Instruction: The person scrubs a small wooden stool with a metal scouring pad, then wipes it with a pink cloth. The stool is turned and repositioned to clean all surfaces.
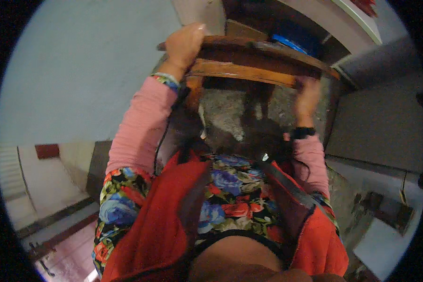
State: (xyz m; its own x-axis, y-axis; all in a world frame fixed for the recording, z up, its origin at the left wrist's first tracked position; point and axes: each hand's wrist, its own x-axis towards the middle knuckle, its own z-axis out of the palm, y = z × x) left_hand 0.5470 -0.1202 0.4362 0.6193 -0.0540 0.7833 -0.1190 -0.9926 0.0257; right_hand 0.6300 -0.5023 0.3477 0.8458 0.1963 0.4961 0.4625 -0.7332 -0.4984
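Note:
A brown wooden table [242, 70] stands before me, seen from its side, with a dark top edge, a lighter rail beneath it and a leg at the left. Curled over the left end of its top is my left hand [183, 46], closed on the wood. My right hand [308, 97] is at the right end of the rail, its fingers bent against the wood. Motion blurs that hand, and part of its grip is hidden.
A pale wall [89, 84] runs along the left side. Beyond the table are a bright blue object [290, 43] and a white-edged shelf [357, 21]. A grey panel [380, 127] stands on the right. Below the table lies a rough grey floor [225, 113].

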